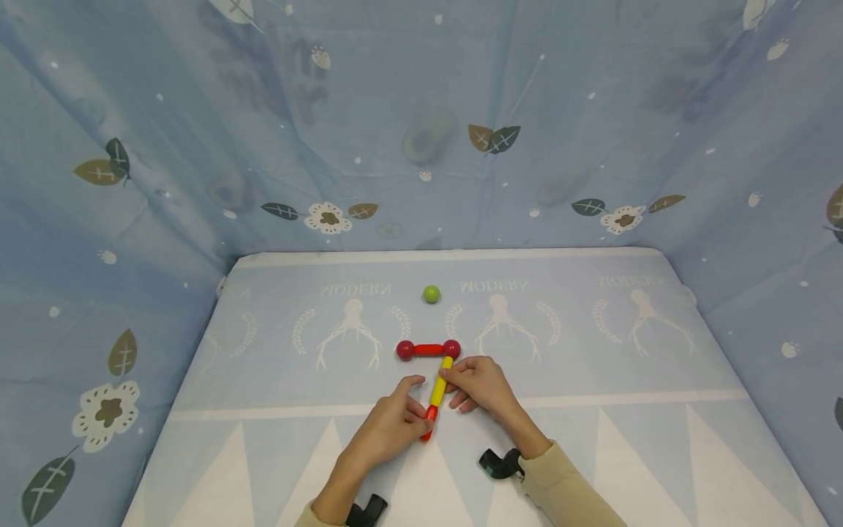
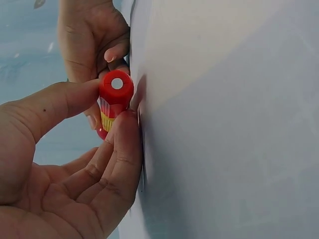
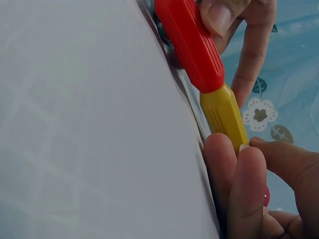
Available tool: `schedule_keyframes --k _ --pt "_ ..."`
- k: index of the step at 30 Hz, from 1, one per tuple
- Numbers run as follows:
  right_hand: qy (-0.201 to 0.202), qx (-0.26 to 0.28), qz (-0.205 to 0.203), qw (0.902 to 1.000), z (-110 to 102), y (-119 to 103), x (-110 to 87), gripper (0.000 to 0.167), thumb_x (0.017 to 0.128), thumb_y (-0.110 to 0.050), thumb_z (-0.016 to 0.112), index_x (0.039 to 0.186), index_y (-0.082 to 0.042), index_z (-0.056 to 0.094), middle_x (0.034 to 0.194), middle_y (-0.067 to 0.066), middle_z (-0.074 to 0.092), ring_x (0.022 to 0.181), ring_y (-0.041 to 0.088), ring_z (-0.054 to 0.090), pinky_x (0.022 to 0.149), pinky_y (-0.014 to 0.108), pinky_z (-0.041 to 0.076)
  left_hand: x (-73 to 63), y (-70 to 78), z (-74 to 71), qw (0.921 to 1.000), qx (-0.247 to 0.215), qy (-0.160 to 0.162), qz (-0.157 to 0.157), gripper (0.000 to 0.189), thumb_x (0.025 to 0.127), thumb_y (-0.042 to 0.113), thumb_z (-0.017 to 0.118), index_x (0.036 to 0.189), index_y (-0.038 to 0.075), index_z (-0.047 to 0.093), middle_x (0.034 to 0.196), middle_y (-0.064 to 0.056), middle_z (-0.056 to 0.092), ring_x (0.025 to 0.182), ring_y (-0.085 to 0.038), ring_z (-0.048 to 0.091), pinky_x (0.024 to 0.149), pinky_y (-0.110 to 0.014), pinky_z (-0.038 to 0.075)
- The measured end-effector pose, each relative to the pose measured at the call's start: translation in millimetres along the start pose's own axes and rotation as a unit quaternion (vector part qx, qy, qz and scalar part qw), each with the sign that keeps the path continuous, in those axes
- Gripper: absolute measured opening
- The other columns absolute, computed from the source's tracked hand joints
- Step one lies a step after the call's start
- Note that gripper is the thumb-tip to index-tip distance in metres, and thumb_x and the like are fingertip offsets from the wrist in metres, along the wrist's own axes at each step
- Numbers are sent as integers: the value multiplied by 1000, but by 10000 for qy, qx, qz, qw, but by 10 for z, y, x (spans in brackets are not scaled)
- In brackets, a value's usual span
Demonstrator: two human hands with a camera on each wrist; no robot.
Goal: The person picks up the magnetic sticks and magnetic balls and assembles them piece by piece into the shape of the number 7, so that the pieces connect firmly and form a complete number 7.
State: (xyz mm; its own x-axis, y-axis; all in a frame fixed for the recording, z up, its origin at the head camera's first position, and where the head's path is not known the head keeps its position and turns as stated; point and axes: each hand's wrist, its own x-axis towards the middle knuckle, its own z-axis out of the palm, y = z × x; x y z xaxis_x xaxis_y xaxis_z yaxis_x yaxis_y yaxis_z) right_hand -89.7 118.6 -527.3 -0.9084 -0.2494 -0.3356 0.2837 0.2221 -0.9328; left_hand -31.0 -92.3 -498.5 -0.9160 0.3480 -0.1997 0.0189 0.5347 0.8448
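My left hand (image 1: 387, 430) pinches a red rod (image 1: 429, 424) between thumb and fingers; its round end with a pale dot (image 2: 117, 83) faces the left wrist camera. End to end with it is a yellow rod (image 3: 223, 112), which my right hand (image 1: 486, 386) grips between thumb and fingertips. The yellow rod's far end meets a dark red ball (image 1: 451, 349) in the head view. From that ball a second red rod (image 1: 429, 350) runs left to another dark red ball (image 1: 405, 350). Part of the yellow rod is hidden behind the right fingers.
A green ball (image 1: 431, 294) sits farther back on the patterned tabletop (image 1: 250, 388). A blue printed curtain (image 1: 421, 95) encloses the table at the back and both sides. Black wrist devices (image 1: 500, 464) hang at both wrists.
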Motion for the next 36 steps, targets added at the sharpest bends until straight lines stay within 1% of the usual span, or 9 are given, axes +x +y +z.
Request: schedule_keyframes --k 5,12,17,27,32,36 --pt "55 -124 -8 9999 11 7 7 39 89 -37 76 93 2 69 74 10 71 56 27 69 47 31 54 44 2 6 9999 51 64 85 66 87 15 77 143 2 44 91 3 66 76 -8 63 67 -29 51" --pt "116 -189 20 9998 21 21 25 42 88 -41 77 92 1 69 73 10 70 55 27 69 46 30 53 107 10 21 9999 53 115 93 67 86 16 77 143 3 45 91 4 65 77 -8 63 66 -29 51" --pt "131 -199 9 9997 26 15 27 40 89 -39 76 92 1 69 73 10 70 54 27 69 46 30 52 138 17 22 9998 71 136 103 66 87 15 77 143 3 45 92 3 65 77 -8 63 66 -28 51" --pt "180 -170 -55 9997 24 16 29 38 91 -36 74 94 2 67 74 10 71 54 27 69 45 32 52 154 9 22 9997 16 194 145 65 89 19 77 143 2 45 94 0 67 77 -9 63 65 -29 52" --pt "205 -175 -35 9996 27 13 31 38 92 -36 74 95 1 67 74 9 71 54 27 69 44 31 52 155 7 9 9998 27 166 61 64 89 21 77 142 3 46 93 2 67 77 -9 64 66 -31 52" --pt "223 -172 -13 9996 33 3 35 38 92 -35 74 95 1 67 75 9 71 55 27 69 44 30 52 173 6 -62 9999 18 159 -56 59 90 21 75 140 4 50 93 5 68 77 -9 64 69 -32 53"
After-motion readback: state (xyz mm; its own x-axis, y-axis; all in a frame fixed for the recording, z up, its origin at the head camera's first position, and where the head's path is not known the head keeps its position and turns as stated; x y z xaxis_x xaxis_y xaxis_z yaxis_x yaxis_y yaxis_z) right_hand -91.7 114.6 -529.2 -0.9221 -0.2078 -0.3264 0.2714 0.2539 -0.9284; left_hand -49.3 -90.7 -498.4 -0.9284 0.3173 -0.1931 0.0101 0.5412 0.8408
